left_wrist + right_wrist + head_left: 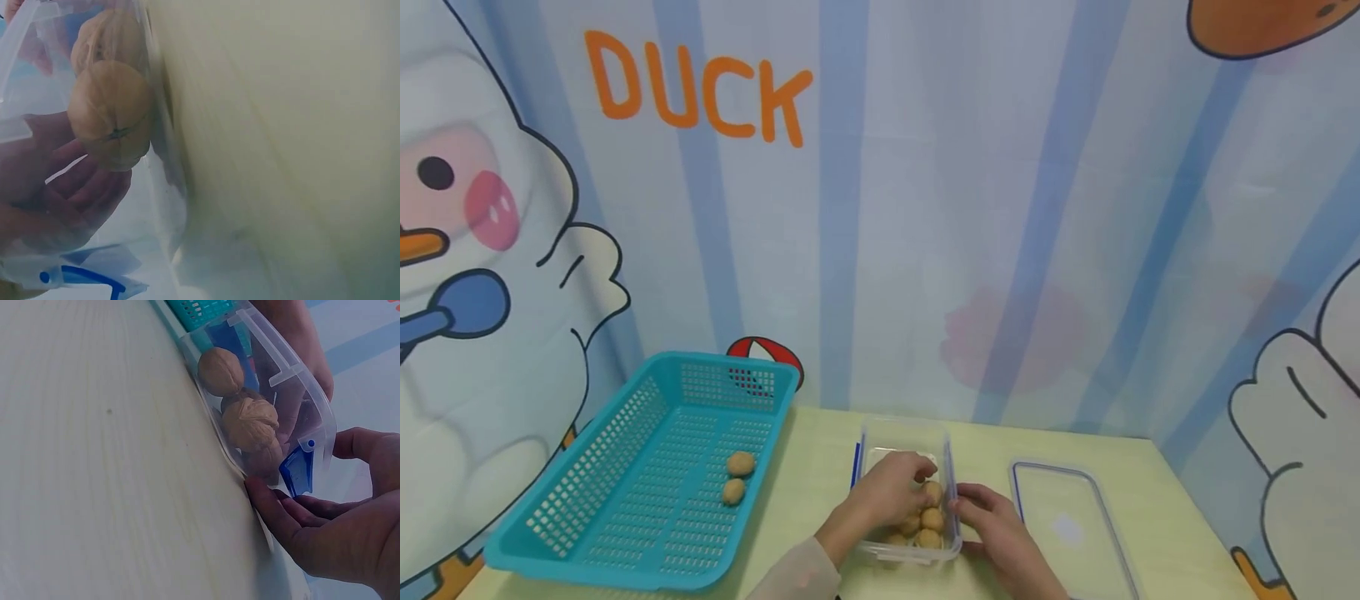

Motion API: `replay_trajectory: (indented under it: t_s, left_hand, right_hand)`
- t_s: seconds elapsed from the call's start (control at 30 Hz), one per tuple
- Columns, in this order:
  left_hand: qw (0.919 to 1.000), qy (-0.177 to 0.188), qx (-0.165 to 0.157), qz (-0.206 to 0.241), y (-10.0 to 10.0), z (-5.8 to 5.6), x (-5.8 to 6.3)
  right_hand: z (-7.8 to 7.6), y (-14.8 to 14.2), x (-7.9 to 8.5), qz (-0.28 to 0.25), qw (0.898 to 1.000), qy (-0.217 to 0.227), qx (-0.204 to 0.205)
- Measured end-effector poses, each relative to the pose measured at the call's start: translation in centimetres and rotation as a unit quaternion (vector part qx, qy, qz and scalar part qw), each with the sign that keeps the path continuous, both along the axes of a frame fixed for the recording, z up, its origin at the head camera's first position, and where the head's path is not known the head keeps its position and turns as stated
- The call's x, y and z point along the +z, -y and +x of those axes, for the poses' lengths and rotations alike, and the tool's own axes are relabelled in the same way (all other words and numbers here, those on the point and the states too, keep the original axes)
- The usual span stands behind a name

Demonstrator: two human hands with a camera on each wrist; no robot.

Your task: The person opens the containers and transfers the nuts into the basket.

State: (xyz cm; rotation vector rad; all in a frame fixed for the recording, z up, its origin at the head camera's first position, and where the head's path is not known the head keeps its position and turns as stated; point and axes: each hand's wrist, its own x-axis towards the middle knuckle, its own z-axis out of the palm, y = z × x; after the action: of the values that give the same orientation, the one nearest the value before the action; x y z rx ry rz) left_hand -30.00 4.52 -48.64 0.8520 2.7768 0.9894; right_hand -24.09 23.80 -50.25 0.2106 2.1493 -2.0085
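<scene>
A clear plastic box [917, 557] with blue clasps stands on the table, several walnuts [932, 521] gathered toward its near end and right side. My left hand [883, 493] reaches down into it, thumb and fingers bent around a walnut [933, 493] beside the right wall. Through the clear wall, the left wrist view shows those fingers curled behind the walnuts [111, 103]. My right hand [1000, 529] grips the box's right side from outside. In the right wrist view its thumb and fingers [272, 506] lie around the corner by a blue clasp [299, 470].
A turquoise plastic basket [658, 483] stands at the left, with two walnuts [737, 477] lying near its right wall. To the right, a clear lid [1071, 475] with a blue seal lies on the pale table [1157, 508]. A printed curtain [917, 208] hangs behind.
</scene>
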Motion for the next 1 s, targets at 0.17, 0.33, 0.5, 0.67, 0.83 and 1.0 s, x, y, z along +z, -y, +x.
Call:
replay_trajectory:
  t_s: [0.17,0.33,0.5,0.67,0.83,1.0]
  left_hand:
    - [0.9999,0.014,0.003,-0.004,-0.32,-0.01,-0.23]
    - [0.9998,0.015,0.009,-0.003,-0.34,0.05,-0.25]
    - [0.9998,-0.003,0.010,-0.019,-0.22,0.03,-0.13]
    - [0.9994,-0.021,0.005,-0.027,-0.37,-0.07,0.01]
    - [0.9995,-0.014,0.014,-0.025,-0.37,-0.05,0.02]
    - [0.9996,-0.003,0.021,-0.020,-0.34,0.03,-0.06]
  right_hand:
    - [0.06,-0.08,0.06,0.004,1.000,0.005,-0.006]
    - [-0.07,0.03,0.02,0.005,1.000,0.013,-0.011]
    - [-0.16,0.09,0.07,-0.002,1.000,0.010,-0.005]
    - [-0.16,-0.06,0.24,-0.005,1.000,0.006,-0.002]
    - [-0.03,-0.06,0.27,-0.006,1.000,0.002,-0.003]
    - [0.14,-0.03,0.31,-0.004,1.000,0.004,0.000]
